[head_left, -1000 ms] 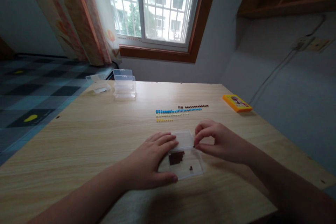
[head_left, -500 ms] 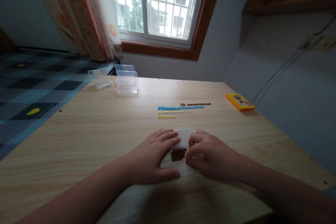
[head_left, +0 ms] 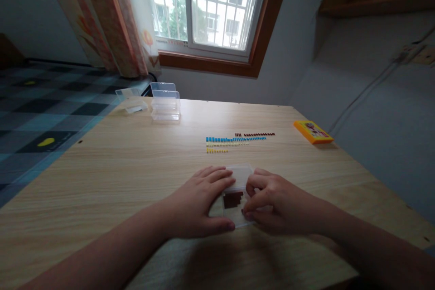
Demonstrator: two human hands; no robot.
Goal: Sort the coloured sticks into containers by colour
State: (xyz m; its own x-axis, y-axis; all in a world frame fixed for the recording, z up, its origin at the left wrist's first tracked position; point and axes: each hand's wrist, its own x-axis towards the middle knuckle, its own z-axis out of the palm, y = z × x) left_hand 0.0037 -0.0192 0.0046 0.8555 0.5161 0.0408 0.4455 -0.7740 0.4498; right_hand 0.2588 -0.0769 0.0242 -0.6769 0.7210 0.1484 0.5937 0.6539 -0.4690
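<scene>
A small clear plastic box (head_left: pixel 240 220) lies in front of me with its lid (head_left: pixel 239 173) folded back on the far side. Dark brown bricks (head_left: pixel 233 199) fit together in a stepped patch inside it. My left hand (head_left: pixel 207 201) lies open along the box's left side, fingertips on the lid and thumb at the near edge. Over the box's right part, my right hand (head_left: pixel 272 199) is closed in a pinch, with a tiny brown brick (head_left: pixel 243 211) showing at its fingertips. The fingers hide the box's right side.
Beyond the box, tiny brown bricks (head_left: pixel 258 135), blue bricks (head_left: pixel 220 139), pale bricks (head_left: pixel 226 144) and yellow bricks (head_left: pixel 216 151) lie in rows. Open clear boxes (head_left: pixel 166 111) stand at the table's far left. An orange-yellow box (head_left: pixel 313 132) lies near the right edge.
The view has shifted slightly. My right fingertips have moved a little within the box beside the brown patch; my left hand stays in place on it.
</scene>
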